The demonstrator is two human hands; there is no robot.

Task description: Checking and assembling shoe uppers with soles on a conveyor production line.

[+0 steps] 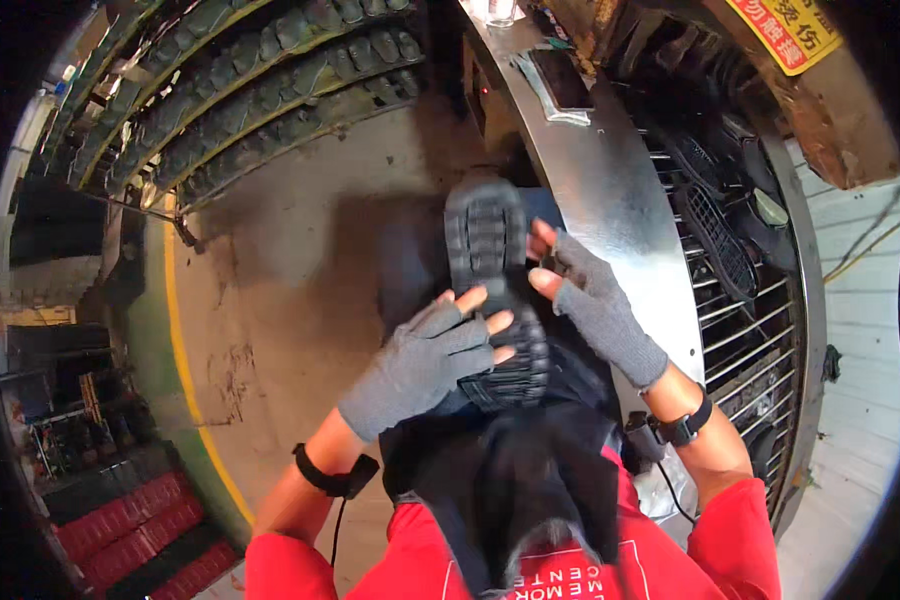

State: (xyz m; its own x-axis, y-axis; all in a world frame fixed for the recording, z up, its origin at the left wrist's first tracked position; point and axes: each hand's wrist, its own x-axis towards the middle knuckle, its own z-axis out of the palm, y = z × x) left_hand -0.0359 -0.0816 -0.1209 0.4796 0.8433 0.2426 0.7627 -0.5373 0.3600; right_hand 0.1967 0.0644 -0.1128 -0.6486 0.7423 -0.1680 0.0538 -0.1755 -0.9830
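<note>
A black shoe sole [485,240], its ribbed tread facing up, lies lengthwise over my lap. What is under it cannot be seen. My left hand [435,345], in a grey fingerless glove, lies across the sole's middle with spread fingers touching the tread. Beside the sole's right edge is my right hand [590,290], gloved the same way. Its thumb and forefinger are bent and apart, the fingertips slightly blurred. Nothing I can make out is between them.
A metal bench top [610,190] curves along the right, with a dark phone-like slab [567,80] on papers. Beyond it, black soles [718,240] rest on a rack of metal bars [740,330]. Shelves of dark shoes [270,80] stand at the far left.
</note>
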